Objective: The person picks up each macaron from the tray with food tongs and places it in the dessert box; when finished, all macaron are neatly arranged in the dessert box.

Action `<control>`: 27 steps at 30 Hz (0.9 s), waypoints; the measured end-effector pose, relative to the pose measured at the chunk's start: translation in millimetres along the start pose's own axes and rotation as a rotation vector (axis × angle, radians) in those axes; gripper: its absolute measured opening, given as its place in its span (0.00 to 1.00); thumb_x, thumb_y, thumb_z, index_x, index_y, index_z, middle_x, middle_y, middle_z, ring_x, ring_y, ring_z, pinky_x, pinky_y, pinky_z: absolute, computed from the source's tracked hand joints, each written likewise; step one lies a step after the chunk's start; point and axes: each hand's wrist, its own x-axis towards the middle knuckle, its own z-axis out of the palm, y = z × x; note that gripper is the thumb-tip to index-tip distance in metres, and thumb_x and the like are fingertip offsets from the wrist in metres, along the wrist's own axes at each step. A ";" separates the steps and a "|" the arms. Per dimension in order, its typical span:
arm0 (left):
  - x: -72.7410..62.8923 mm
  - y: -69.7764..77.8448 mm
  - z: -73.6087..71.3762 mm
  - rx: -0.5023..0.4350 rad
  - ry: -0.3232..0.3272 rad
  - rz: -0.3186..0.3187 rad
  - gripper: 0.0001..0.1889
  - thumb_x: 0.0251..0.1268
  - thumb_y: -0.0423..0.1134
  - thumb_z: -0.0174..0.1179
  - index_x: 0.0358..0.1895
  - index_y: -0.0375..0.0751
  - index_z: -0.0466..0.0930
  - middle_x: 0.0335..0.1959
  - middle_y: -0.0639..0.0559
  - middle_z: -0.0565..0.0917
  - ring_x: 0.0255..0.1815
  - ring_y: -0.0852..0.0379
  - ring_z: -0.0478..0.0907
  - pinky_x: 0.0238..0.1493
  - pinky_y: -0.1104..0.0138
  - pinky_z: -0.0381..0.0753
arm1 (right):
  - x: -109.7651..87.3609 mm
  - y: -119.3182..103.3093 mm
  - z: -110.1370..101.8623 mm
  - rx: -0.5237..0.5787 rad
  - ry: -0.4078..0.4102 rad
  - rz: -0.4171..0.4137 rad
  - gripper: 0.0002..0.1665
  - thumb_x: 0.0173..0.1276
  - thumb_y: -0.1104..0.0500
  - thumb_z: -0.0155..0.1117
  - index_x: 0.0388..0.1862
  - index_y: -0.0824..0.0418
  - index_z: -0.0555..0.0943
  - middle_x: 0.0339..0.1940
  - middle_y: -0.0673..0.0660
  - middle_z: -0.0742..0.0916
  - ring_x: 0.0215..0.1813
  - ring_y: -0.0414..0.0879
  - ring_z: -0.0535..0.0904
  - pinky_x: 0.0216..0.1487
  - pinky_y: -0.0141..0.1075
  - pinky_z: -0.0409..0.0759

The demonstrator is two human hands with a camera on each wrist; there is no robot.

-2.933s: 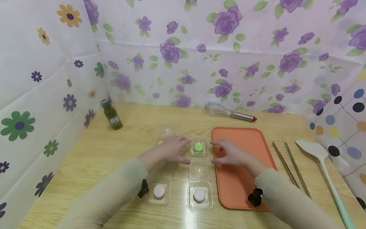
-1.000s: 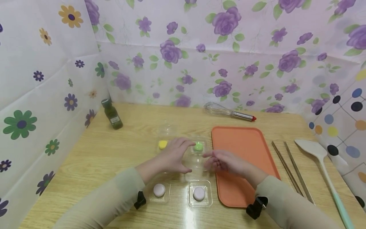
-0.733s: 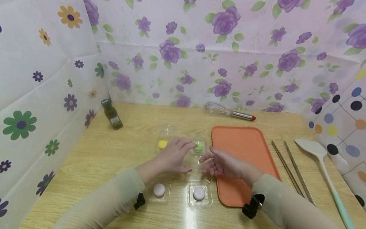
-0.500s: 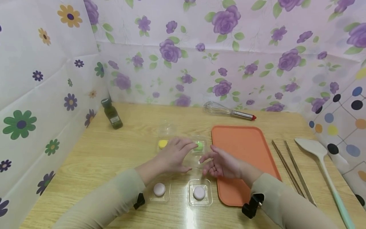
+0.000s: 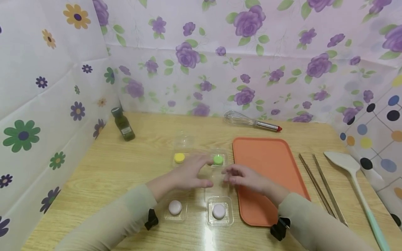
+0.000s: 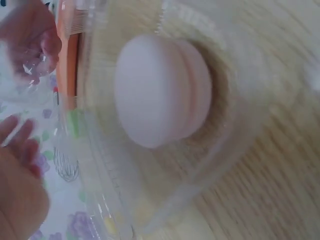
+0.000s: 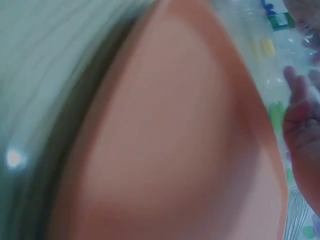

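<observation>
A clear plastic lid [image 5: 216, 183], hard to make out, lies between my two hands, behind the front right box. My right hand [image 5: 243, 178] has curled fingers at its right side; in the left wrist view clear plastic glints among the fingers of that hand [image 6: 37, 42]. My left hand [image 5: 191, 170] spreads thumb and fingers wide at the lid's left. Just beyond sits a green macaron [image 5: 218, 159] in a clear box, beside a yellow macaron [image 5: 179, 158]. Nearer me, pale lilac macarons rest in a right box [image 5: 211, 223] and a left box [image 5: 183, 217].
An orange tray [image 5: 267, 150] lies under my right forearm. Farther right are metal chopsticks [image 5: 320, 184] and a spatula [image 5: 347, 165]. A whisk [image 5: 251, 122] lies at the back, a green bottle [image 5: 123, 125] at back left. Another clear lid [image 5: 183, 141] stands behind the yellow macaron.
My right hand has come left and nearer, off the green box's side, turned palm up and then back down with fingers curled. My left hand shifted slightly, uncovering the yellow macaron.
</observation>
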 end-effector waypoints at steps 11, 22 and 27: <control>-2.6 -3.6 1.7 -0.183 -0.120 -0.060 0.38 0.53 0.58 0.63 0.64 0.41 0.67 0.60 0.52 0.73 0.56 0.53 0.69 0.56 0.59 0.71 | -5.7 -0.4 1.9 -0.363 0.127 -0.147 0.28 0.56 0.57 0.68 0.54 0.66 0.75 0.40 0.57 0.80 0.37 0.45 0.72 0.34 0.35 0.74; -8.7 6.7 8.1 -0.110 -0.116 -0.027 0.46 0.40 0.56 0.73 0.65 0.43 0.64 0.59 0.53 0.70 0.59 0.53 0.65 0.58 0.59 0.68 | -13.2 0.8 7.1 -0.556 0.084 -0.240 0.46 0.49 0.44 0.74 0.63 0.60 0.68 0.51 0.49 0.76 0.44 0.44 0.71 0.37 0.38 0.76; -12.9 9.2 14.4 0.000 -0.147 0.031 0.47 0.41 0.59 0.71 0.66 0.43 0.63 0.59 0.53 0.70 0.60 0.54 0.62 0.60 0.59 0.65 | -19.2 1.8 14.6 -0.603 0.064 -0.295 0.47 0.46 0.43 0.76 0.61 0.63 0.68 0.51 0.51 0.75 0.47 0.43 0.70 0.46 0.37 0.75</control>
